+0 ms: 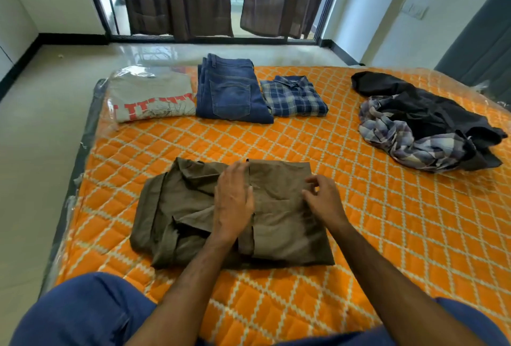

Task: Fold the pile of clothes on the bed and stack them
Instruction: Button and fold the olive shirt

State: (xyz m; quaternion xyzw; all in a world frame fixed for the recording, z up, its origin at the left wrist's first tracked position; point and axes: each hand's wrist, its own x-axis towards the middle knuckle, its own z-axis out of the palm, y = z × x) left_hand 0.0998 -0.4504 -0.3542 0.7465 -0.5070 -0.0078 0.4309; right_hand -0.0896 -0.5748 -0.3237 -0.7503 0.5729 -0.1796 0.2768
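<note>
L hand (233,202): your fingers together, flat on olive shirt (287,224)
R hand (323,202): your fingertips pinching shirt's R side; bed (387,235) under

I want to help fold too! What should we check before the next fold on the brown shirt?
1. Left hand flat on the brown shirt, holding it down: ok.
2. Right hand has a pinch on the shirt's right side: cannot tell, the fingers curl over the cloth.
3. Shirt smooth: not ok, the left side is bunched and creased.
4. Room on the orange bedcover around the shirt: ok.
5. Folded clothes ready to stack on: ok, grey t-shirt, jeans and blue checked shirt lie side by side.
6. Pile finished: not ok, a dark heap waits unfolded.
</note>
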